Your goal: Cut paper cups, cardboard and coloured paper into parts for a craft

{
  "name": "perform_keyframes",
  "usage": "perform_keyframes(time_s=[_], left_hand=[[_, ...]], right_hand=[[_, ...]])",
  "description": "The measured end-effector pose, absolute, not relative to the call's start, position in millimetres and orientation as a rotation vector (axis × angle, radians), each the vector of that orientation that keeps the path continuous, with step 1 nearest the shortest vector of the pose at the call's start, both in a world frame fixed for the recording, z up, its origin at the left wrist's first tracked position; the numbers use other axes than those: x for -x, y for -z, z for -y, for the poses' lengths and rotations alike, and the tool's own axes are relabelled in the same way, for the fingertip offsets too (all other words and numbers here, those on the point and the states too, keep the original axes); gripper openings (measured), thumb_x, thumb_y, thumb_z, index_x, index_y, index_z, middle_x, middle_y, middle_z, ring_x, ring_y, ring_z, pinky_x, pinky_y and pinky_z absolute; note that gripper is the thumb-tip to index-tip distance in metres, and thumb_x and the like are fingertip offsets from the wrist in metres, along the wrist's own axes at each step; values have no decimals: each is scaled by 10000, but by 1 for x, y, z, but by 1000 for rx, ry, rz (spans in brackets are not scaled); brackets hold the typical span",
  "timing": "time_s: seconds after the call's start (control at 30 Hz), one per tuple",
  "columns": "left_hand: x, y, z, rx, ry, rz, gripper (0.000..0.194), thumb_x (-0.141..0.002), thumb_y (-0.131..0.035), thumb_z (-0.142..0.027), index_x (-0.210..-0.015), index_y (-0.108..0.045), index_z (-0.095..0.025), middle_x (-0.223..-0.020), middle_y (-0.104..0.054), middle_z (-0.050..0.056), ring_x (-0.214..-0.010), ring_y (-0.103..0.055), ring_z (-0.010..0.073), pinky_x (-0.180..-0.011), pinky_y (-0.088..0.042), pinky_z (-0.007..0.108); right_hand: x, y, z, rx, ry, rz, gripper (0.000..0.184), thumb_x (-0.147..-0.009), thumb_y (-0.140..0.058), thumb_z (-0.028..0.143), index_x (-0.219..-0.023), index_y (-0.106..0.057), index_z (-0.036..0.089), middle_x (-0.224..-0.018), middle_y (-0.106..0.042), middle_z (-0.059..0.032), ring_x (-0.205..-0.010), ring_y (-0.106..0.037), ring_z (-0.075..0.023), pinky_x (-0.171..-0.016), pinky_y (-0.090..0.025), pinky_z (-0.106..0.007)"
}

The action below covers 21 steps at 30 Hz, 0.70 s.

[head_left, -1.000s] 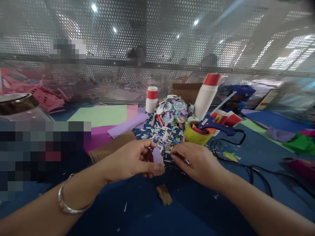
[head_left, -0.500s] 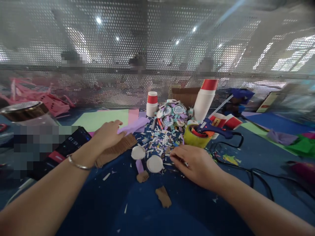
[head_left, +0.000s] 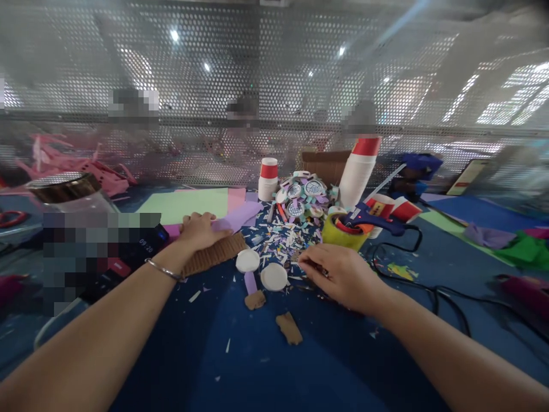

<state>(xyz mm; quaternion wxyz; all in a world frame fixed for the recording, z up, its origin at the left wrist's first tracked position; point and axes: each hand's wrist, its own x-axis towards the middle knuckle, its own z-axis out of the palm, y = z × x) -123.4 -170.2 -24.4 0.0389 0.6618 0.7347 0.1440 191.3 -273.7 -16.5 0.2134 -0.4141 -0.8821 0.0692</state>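
My left hand (head_left: 201, 232) rests over a sheet of purple paper (head_left: 241, 216), thumb and fingers apart, its fingertips partly hidden. Beside it lies a strip of corrugated cardboard (head_left: 217, 254), partly under the wrist. My right hand (head_left: 343, 274) is low over the table with curled fingers; what they hold, if anything, I cannot make out. Between the hands are two white paper discs, one on the left (head_left: 247, 261) and one on the right (head_left: 274, 277). A purple paper strip (head_left: 250, 283) runs from the left disc to a torn cardboard piece (head_left: 255, 300).
Paper scraps (head_left: 278, 243) litter the middle. Behind stand decorated discs in a pile (head_left: 300, 194), short cups (head_left: 269, 180) and a tall cup stack (head_left: 359, 171). A blue glue gun (head_left: 375, 219) rests on a yellow tape roll (head_left: 341, 232), its black cable (head_left: 433, 292) trailing right. A lidded jar (head_left: 71, 197) stands left.
My left hand has lowered, and its fingers now spread over the purple paper, which lies flatter. My right hand stays nearly in place. The view has shifted slightly.
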Motion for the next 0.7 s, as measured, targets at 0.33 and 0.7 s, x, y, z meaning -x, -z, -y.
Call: perform_keyframes(time_s=[0.33, 0.7], left_hand=[[118, 22, 174, -1814, -761, -2163, 575, -409, -813, -509, -861, -663, -187, -1083, -644, 173, -1164, -481, 450, -940, -382, 524], [80, -7, 201, -1333, -1328, -1342, 461, -714, -703, -297, -1131, -551, -170, -1060, -691, 106, -869, -682, 223, -717, -558, 331]], right_hand=[[-190, 18, 272, 1153, -176, 2424, 226, -930, -440, 276, -911, -649, 194, -822, -673, -66, -780, -623, -195, -705, -454, -314], [-192, 13, 272, 1179, -181, 2398, 219, -936, -450, 263, -928, -646, 164, -839, -665, -72, -780, -606, -185, -707, -446, -300]])
